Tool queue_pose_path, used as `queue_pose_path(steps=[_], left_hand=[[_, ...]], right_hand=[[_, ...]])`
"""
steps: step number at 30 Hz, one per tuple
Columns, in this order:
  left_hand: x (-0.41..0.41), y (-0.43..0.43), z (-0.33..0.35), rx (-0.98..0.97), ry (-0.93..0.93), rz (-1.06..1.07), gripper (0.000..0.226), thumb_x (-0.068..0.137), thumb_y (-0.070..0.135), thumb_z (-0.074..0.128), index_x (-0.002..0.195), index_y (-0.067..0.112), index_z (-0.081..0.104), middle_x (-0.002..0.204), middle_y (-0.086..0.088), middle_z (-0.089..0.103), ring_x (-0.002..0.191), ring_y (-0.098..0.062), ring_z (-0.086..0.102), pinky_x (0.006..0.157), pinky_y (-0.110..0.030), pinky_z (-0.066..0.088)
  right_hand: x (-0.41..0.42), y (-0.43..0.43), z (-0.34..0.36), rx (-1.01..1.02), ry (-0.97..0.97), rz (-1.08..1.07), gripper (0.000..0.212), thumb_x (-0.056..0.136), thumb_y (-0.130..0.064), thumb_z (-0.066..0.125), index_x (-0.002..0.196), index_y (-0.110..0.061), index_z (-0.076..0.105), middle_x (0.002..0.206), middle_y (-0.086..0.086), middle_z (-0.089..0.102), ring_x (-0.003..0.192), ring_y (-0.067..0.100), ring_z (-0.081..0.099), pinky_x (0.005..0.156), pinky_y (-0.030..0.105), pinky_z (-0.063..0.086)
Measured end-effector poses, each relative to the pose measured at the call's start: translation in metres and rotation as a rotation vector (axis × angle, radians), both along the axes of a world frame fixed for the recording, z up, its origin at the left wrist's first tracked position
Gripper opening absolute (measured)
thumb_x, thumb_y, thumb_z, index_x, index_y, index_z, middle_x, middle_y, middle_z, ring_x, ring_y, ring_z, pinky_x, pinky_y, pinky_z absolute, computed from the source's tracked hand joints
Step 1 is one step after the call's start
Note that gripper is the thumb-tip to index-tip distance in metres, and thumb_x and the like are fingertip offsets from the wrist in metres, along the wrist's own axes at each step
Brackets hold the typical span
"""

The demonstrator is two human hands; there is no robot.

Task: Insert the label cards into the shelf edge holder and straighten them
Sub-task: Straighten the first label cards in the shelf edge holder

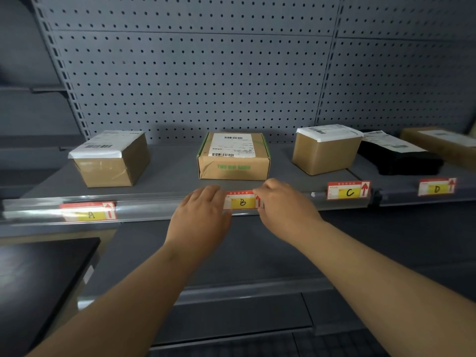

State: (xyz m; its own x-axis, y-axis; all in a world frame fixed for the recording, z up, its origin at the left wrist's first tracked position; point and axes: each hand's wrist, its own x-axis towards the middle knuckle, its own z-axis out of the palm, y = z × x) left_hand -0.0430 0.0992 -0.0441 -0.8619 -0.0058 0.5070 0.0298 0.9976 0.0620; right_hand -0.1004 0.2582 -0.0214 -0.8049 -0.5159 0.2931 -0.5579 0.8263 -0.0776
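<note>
Holding card: left hand (203,212) and right hand (283,204) frame the red-and-yellow paper label card marked B (242,202), one at each end.
Left grip: fingers curled onto the card's left end.
Right grip: fingertips pinching its right end, partly covering the red arrow.
Card place: in the clear plastic shelf edge holder (154,210), nearer than the brown cardboard box (233,155).
Neighbours: card A (88,213) far left; card C (349,191) and card D (436,188) right.

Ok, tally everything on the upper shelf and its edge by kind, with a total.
Label cards: 4 (card A, card B, card C, card D)
Brown boxes: 4 (left box, middle box, right box, far-right box)
Black parcel: 1
Total: 9
</note>
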Motion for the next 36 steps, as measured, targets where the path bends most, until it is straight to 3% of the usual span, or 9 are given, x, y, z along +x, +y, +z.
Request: queue_pose_path(steps=[8, 21, 36], left_hand=[[0.0009, -0.0003, -0.0005, 0.03, -0.029, -0.004, 0.038, 0.09, 0.032, 0.05, 0.123, 0.012, 0.051, 0.13, -0.005, 0.051, 0.119, -0.024, 0.047, 0.101, -0.036, 0.033], [-0.0005, -0.0012, 0.0, 0.011, -0.077, 0.01, 0.043, 0.094, 0.036, 0.041, 0.131, 0.015, 0.042, 0.141, -0.002, 0.04, 0.128, -0.021, 0.036, 0.106, -0.033, 0.026], [-0.0061, -0.0012, 0.0023, 0.01, -0.044, 0.013, 0.033, 0.092, 0.036, 0.044, 0.118, 0.017, 0.05, 0.123, -0.001, 0.051, 0.114, -0.02, 0.046, 0.098, -0.03, 0.033]], right_hand=[[0.0035, 0.003, -0.0053, 0.032, -0.005, -0.001, 0.027, 0.089, -0.009, 0.05, 0.114, -0.013, 0.057, 0.124, 0.002, 0.047, 0.106, 0.025, 0.05, 0.078, 0.04, 0.052], [0.0038, 0.0039, 0.0012, -0.045, -0.031, -0.033, 0.024, 0.09, -0.013, 0.052, 0.113, -0.017, 0.054, 0.115, 0.001, 0.051, 0.104, 0.021, 0.049, 0.079, 0.035, 0.048], [-0.0009, -0.0015, 0.0044, -0.065, -0.075, -0.064, 0.023, 0.089, -0.013, 0.05, 0.111, -0.018, 0.056, 0.112, 0.001, 0.05, 0.101, 0.021, 0.049, 0.078, 0.039, 0.051]])
